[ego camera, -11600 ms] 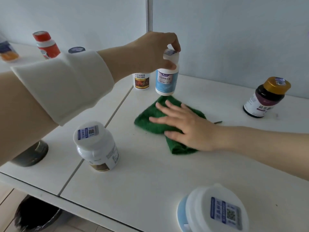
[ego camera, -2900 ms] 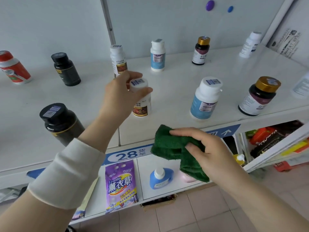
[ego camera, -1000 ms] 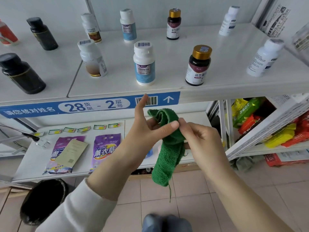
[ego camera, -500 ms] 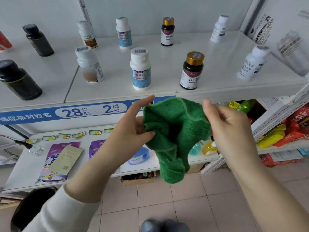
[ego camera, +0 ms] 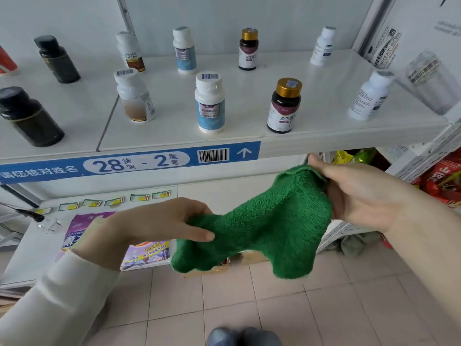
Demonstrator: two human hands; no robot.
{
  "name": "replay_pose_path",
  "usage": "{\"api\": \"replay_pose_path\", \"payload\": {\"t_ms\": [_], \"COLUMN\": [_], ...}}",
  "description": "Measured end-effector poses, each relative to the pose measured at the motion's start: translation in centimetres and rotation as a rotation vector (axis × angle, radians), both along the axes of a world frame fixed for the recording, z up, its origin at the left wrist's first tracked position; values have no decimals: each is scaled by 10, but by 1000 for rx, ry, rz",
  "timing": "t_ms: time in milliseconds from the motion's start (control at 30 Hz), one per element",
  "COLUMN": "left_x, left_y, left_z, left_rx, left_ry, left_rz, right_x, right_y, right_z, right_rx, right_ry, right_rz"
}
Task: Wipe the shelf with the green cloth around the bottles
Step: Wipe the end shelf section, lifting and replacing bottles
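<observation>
The green cloth (ego camera: 272,221) hangs spread between my two hands, below the front edge of the white shelf (ego camera: 249,136). My left hand (ego camera: 154,226) pinches its lower left corner. My right hand (ego camera: 359,193) grips its upper right corner. Several bottles stand on the shelf: a white one with a brown label (ego camera: 134,96), a white one with a blue label (ego camera: 210,103), a dark one with a gold cap (ego camera: 284,106) and a white one (ego camera: 371,96) at the right. More bottles stand in the back row.
Two black bottles (ego camera: 27,118) stand at the shelf's left. A blue label strip (ego camera: 129,163) runs along the shelf's front edge. A lower shelf (ego camera: 35,250) holds purple packets. At the right a rack (ego camera: 444,176) carries red packets. Tiled floor lies below.
My hands have drawn apart, the left lower and the right higher, stretching the cloth out between them. One second ago it hung bunched and folded.
</observation>
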State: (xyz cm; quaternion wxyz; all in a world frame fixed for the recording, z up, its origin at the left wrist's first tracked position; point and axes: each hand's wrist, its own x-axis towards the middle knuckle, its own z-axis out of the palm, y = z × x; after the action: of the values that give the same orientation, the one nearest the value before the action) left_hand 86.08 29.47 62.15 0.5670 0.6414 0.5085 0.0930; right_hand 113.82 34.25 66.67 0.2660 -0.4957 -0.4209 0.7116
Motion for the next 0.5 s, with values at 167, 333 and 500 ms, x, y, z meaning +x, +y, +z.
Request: {"api": "replay_pose_path", "payload": {"t_ms": [167, 333, 500], "left_x": [-21, -4, 10], "left_y": [-2, -31, -39], "left_z": [-2, -26, -19], "left_rx": [-43, -287, -182], "left_ry": [-581, -1007, -613], "left_rz": [233, 425, 637], "right_x": [12, 12, 14], "right_y": [2, 4, 1], "right_z": [3, -10, -31], "right_rx": [-77, -115, 237], "right_ry": [147, 161, -460], "right_rz": [22, 1, -174]}}
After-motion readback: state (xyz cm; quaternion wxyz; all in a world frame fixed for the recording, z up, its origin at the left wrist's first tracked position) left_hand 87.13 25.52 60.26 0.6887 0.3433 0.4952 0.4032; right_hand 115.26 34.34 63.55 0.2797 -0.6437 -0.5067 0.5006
